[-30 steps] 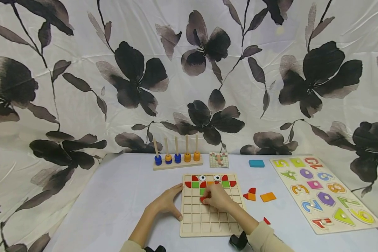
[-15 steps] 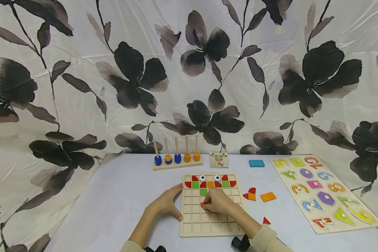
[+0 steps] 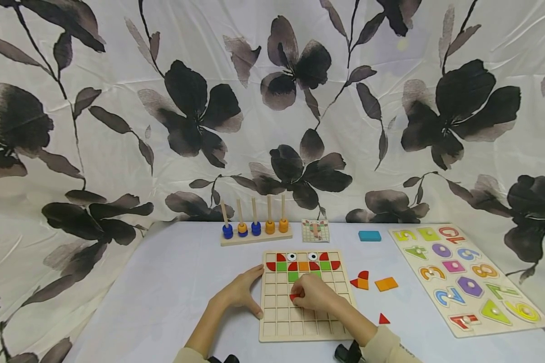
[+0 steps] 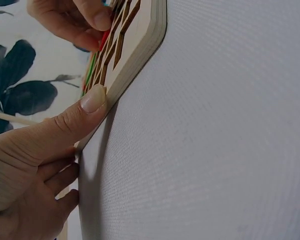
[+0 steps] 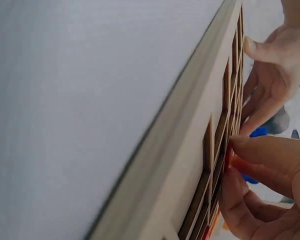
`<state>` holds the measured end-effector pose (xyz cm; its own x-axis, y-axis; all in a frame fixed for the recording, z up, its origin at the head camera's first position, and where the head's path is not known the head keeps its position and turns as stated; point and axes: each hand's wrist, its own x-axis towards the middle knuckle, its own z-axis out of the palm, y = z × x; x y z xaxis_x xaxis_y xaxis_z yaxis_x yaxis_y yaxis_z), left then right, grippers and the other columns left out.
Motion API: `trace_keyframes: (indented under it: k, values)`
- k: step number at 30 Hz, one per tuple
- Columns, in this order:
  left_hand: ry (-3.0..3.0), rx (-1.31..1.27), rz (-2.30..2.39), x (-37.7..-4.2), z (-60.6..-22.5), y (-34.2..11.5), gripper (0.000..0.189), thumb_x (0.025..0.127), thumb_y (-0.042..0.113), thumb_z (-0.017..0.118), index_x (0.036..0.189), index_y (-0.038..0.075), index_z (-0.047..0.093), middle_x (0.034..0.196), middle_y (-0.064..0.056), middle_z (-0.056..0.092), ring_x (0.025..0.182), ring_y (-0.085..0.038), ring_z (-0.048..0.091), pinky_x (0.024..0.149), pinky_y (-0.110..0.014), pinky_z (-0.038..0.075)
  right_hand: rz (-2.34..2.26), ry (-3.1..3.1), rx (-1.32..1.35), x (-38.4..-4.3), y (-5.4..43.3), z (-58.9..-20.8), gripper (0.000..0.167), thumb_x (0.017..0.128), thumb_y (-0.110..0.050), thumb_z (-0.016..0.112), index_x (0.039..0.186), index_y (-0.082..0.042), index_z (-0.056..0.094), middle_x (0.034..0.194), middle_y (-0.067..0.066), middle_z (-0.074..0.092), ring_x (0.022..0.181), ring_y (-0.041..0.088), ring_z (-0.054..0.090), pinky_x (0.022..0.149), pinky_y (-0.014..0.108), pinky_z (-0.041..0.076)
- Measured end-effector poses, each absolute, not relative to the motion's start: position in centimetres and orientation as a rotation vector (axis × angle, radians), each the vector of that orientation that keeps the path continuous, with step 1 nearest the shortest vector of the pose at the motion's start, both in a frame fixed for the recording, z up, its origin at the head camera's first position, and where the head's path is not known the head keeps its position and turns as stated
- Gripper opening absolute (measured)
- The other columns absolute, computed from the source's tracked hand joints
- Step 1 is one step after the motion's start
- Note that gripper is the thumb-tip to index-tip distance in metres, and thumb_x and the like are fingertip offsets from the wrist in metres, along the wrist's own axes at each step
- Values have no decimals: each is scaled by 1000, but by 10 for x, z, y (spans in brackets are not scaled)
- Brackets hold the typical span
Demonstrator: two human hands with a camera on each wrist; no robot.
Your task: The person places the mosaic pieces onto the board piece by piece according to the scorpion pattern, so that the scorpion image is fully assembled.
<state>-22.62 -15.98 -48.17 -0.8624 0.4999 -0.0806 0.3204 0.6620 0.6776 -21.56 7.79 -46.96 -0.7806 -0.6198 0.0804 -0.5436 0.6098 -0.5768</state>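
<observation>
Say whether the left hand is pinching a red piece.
No, the left hand touches the side of the grid board; the right hand pinches a red piece.

The left hand (image 4: 35, 165) is resting its thumb on the edge of a wooden grid board (image 4: 139, 42). Above, the right hand (image 4: 72, 22) is pinching a red piece (image 4: 104, 39) at the grid. A pale desk (image 4: 215, 125) is filling the right side; dark flowers on white cloth (image 4: 32, 94) are showing at left.

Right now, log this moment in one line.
right hand: pinches partly hidden red piece at pale wooden grid board | left hand: touches board's left edge
</observation>
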Motion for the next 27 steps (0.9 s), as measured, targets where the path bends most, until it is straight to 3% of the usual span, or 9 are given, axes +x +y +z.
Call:
trace_keyframes:
  k: [19,27]
  values:
    - [2621,651,995,-226,-481,-160,109,50,19,92,139,-10,36,148,-24,31,136,-42,27,111,-54,25,-921,2683,-1083,-215,80,-468,4,78,-2,69,77,0,66,68,-2,58,62,4,45,53,17,44]
    - [2618,648,1006,-225,-481,-160,109,50,19,91,139,-11,35,148,-25,30,136,-42,27,112,-54,25,-890,2653,-990,-213,77,-463,8,76,0,71,79,-2,64,71,0,56,64,8,45,55,19,44]
